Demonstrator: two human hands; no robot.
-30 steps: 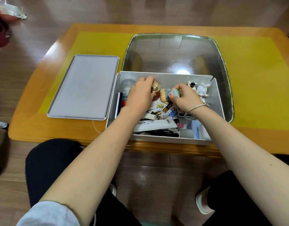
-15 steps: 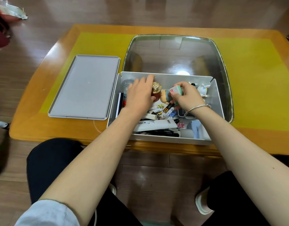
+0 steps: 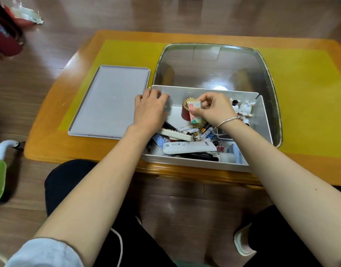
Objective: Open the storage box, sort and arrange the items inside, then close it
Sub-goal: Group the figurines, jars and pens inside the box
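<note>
The open white storage box (image 3: 204, 90) stands at the table's near edge, full of mixed small items. My left hand (image 3: 149, 110) is over its back-left corner, fingers curled round a clear round container (image 3: 167, 107) that is mostly hidden and blurred. My right hand (image 3: 214, 108), with a bangle on the wrist, pinches a small green-and-white packet (image 3: 195, 111) just in front of a red jar with a gold lid (image 3: 186, 110). White bunny figurines (image 3: 244, 108) stand in the back-right corner. The grey lid (image 3: 108, 101) lies flat to the left of the box.
A white tube-shaped device (image 3: 189, 147), batteries (image 3: 187, 129), a pink binder clip (image 3: 221, 148) and dark pens lie in the box's near half. The box sits partly on a glass panel (image 3: 214, 64) set in the yellow-and-wood table (image 3: 310, 93). My knees are below the table edge.
My left hand has let go of the gold-lidded jar and moved left to the clear container in the corner. My right hand has carried the packet left, up beside the jar.
</note>
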